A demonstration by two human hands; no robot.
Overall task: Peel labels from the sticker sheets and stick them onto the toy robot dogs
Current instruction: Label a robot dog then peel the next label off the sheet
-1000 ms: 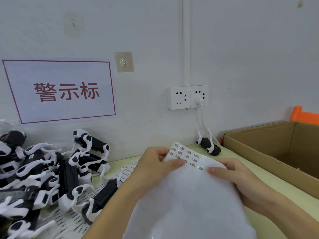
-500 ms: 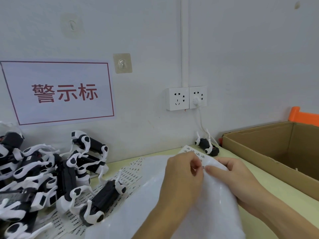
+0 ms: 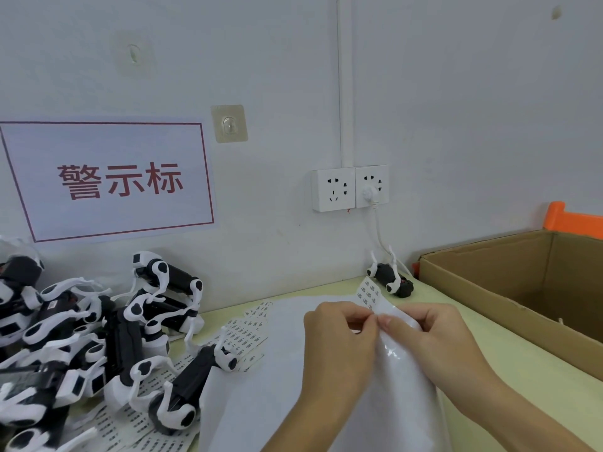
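Both forearms enter from the lower edge and converge at centre. The left hand (image 3: 339,340) and right hand (image 3: 434,337) meet fingertip to fingertip, fingers curled, each pinching the upper edge of the sticker sheet (image 3: 368,293), whose printed end projects just above the grip.

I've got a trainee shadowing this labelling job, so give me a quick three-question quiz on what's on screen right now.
1. True or false: both the left hand and the right hand pinch the white glossy sticker sheet.
2. Where does the lone black-and-white toy robot dog lie?
A. inside the brown cardboard box
B. by the wall under the white double wall socket
C. on the pile of black-and-white toy robot dogs
3. What lies on the pale green table beside that pile?

Key: 1 true; 2 B; 3 loose strips of printed white labels.
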